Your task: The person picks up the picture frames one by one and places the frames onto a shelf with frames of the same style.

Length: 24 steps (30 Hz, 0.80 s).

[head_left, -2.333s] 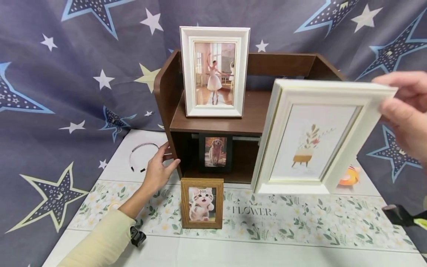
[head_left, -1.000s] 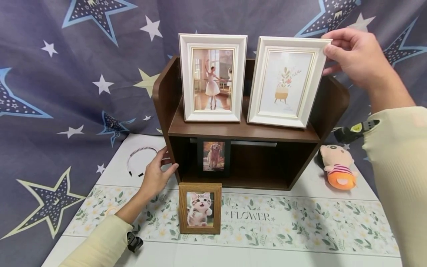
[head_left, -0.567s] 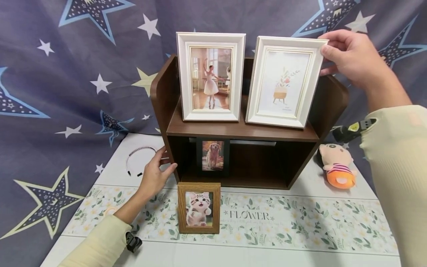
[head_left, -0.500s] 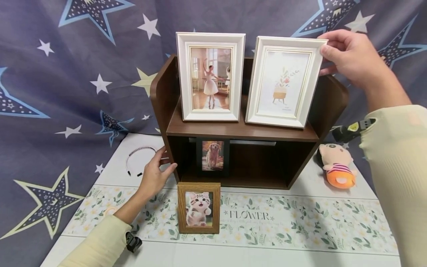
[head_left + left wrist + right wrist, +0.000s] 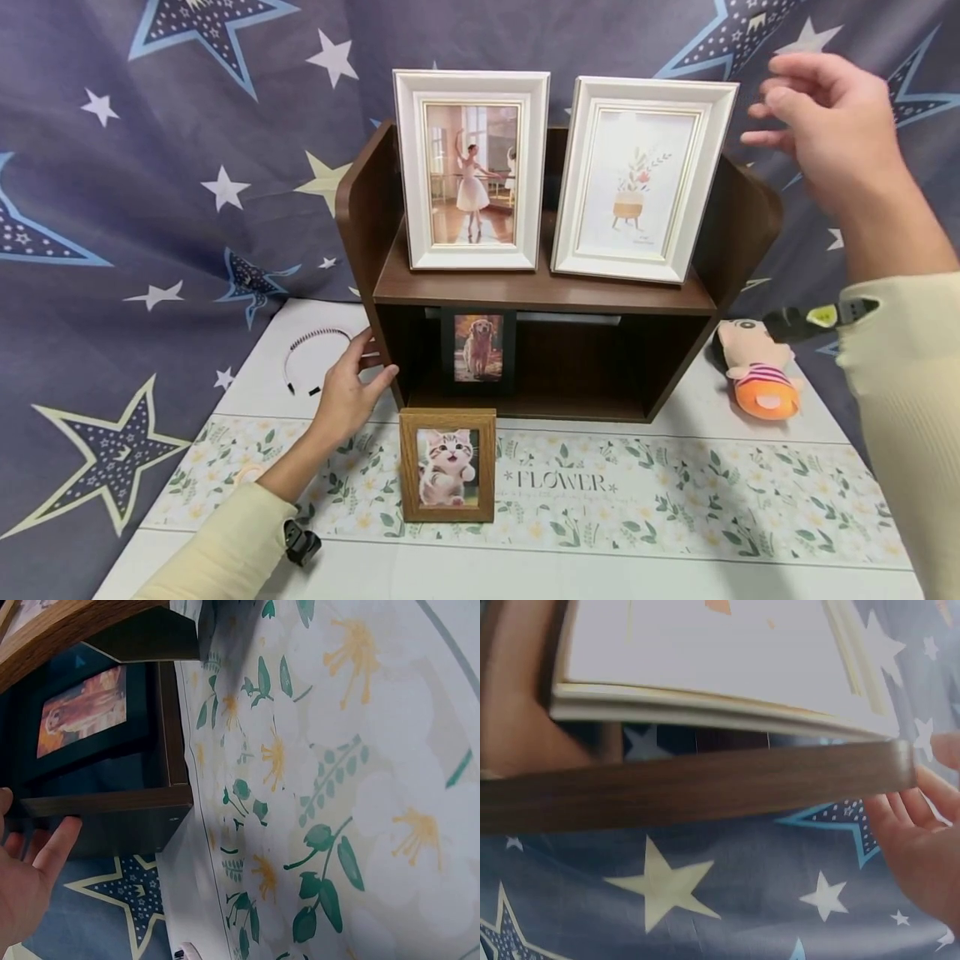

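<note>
A dark brown two-tier shelf [image 5: 547, 292] stands on the table. My left hand [image 5: 350, 396] rests against its left side panel, thumb at the front edge; the left wrist view shows these fingers [image 5: 60, 844] touching that panel. On the upper tier stand a white ballerina photo frame [image 5: 472, 257] and a white flower-pot picture frame [image 5: 637, 171], the latter turned slightly. My right hand [image 5: 840, 133] hangs just right of the flower-pot frame, apart from it, fingers loosely bent and holding nothing. In the right wrist view the white frame [image 5: 705, 705] shows above a brown panel [image 5: 705, 787].
A black dog photo frame [image 5: 478, 350] stands in the lower tier. In front is a wooden kitten photo frame [image 5: 447, 471] on the floral runner [image 5: 600, 525]. A headband [image 5: 318, 333] lies left and a plush doll [image 5: 761, 375] right. A starry curtain [image 5: 187, 192] hangs behind.
My right hand brought the flower-pot frame onto the upper tier beside the ballerina frame, then let go and moved off to the right. My left hand stayed at the shelf's side.
</note>
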### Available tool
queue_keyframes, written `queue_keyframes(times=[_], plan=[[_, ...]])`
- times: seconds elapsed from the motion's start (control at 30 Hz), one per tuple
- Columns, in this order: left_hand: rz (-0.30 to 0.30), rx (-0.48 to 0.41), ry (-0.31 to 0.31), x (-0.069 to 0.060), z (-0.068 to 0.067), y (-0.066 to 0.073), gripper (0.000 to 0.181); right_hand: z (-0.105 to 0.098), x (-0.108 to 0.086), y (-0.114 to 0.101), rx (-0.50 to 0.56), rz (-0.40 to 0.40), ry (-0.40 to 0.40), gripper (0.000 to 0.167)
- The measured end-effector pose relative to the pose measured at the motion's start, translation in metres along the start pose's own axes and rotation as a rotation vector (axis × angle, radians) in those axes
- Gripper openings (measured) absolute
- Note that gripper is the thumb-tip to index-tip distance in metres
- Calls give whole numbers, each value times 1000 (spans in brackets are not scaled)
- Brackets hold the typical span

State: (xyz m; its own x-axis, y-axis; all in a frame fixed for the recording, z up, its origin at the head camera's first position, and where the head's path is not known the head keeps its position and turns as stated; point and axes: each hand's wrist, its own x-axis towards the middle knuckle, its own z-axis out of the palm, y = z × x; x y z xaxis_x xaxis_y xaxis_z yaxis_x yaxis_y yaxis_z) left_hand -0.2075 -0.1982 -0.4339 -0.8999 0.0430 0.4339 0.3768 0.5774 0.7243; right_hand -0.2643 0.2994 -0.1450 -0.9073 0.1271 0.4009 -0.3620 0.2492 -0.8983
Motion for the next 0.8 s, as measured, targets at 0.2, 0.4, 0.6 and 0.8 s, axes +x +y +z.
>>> queue_keyframes(times=[0.2,0.4,0.6,0.8], plan=[[27,-4,11,0,1,0,69,-1,-34,8,51,-71,166,29],[33,-5,17,1,2,0,69,5,-73,22,494,-223,235,18],[29,9,12,1,1,2,69,27,-118,43,814,-357,64,12],[21,1,18,0,1,1,68,66,-156,70,630,-303,-195,24]])
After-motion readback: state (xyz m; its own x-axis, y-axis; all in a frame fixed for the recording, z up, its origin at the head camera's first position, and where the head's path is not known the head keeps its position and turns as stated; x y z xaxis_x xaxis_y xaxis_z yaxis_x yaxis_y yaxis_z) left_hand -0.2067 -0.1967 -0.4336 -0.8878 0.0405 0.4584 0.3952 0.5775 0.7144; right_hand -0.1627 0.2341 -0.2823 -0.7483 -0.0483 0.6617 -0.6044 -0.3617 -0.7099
